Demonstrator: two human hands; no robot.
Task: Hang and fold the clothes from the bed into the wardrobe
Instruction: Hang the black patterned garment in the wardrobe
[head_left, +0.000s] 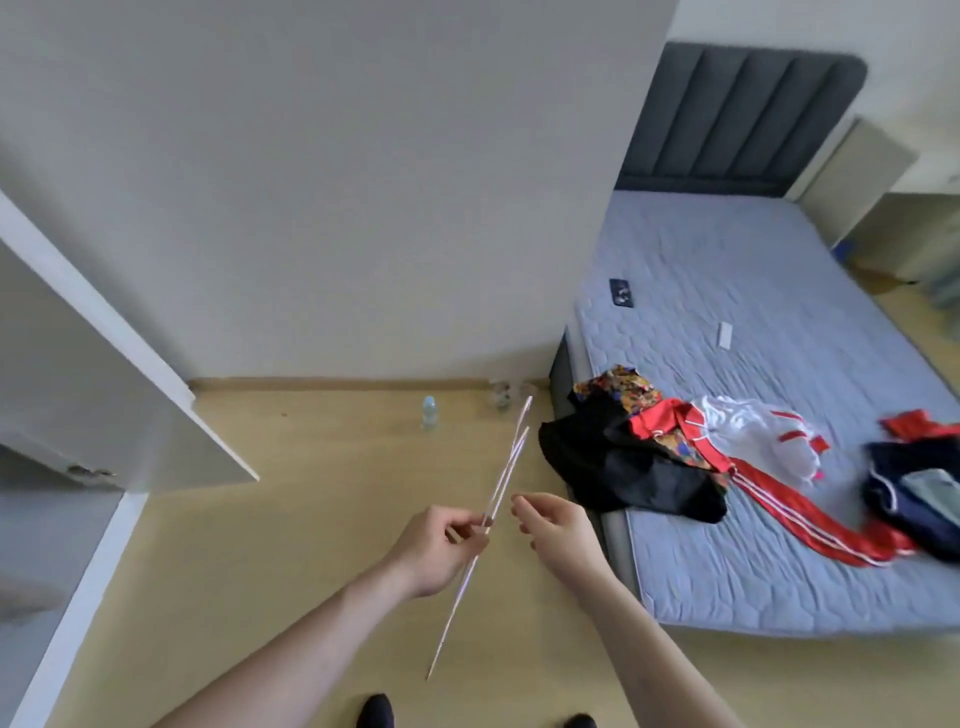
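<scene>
My left hand (444, 543) pinches thin pale wire hangers (506, 467) seen edge-on, running from the floor side up toward the bed. My right hand (558, 525) hovers just right of them with fingers loosely curled, holding nothing. On the blue quilted bed (753, 291) lies a heap of clothes: a black garment (623, 473) hanging over the near corner, a patterned orange piece (615, 384), a red striped tracksuit piece (810, 514), a white and red top (753, 431), and dark navy clothes (914, 493) at the right. The white wardrobe door (104, 364) stands open at left.
A small water bottle (429, 412) stands on the wooden floor by the wall, with glass items (501, 397) near the bed corner. A dark phone-like object (621, 292) and a white card (723, 334) lie on the mattress. My feet show at the bottom edge.
</scene>
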